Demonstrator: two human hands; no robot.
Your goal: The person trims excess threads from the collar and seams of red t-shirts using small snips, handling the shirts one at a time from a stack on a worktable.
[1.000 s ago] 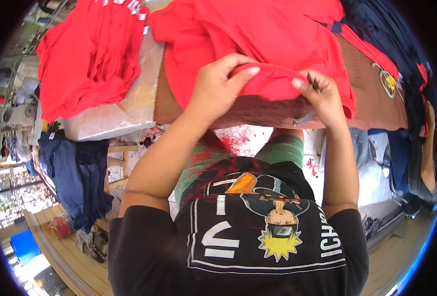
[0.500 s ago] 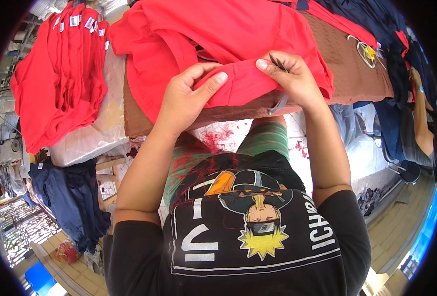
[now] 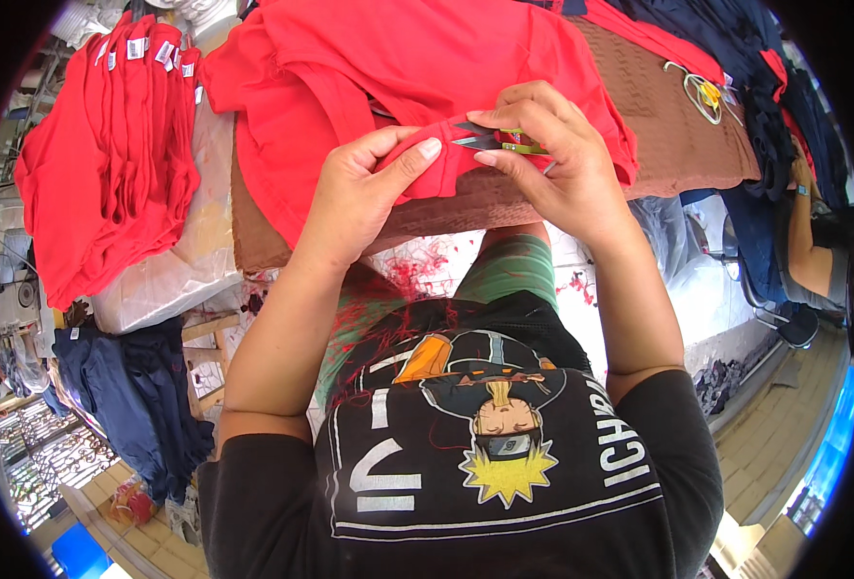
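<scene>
A red garment (image 3: 446, 58) lies bunched over the brown-covered table in front of me. My left hand (image 3: 374, 183) pinches a folded edge of it between thumb and fingers. In my right hand (image 3: 552, 154) I hold thread snips (image 3: 514, 144) with yellow-green handles. Their dark blades stand apart and point left at the pinched edge, close to my left thumb. Whether the tips touch the cloth I cannot tell.
Several red garments with white tags (image 3: 109, 164) hang over a plastic-wrapped stack at left, above dark blue garments (image 3: 137, 396). A yellow-and-white cord (image 3: 707, 94) lies on the brown cloth (image 3: 678, 145). Dark clothes (image 3: 736, 39) and another person's arm (image 3: 805, 232) are at right. Red threads litter the floor.
My right hand has let go of the garment's edge and turned the snips so the blades face it. My left hand keeps its pinch. The garment has shifted slightly left.
</scene>
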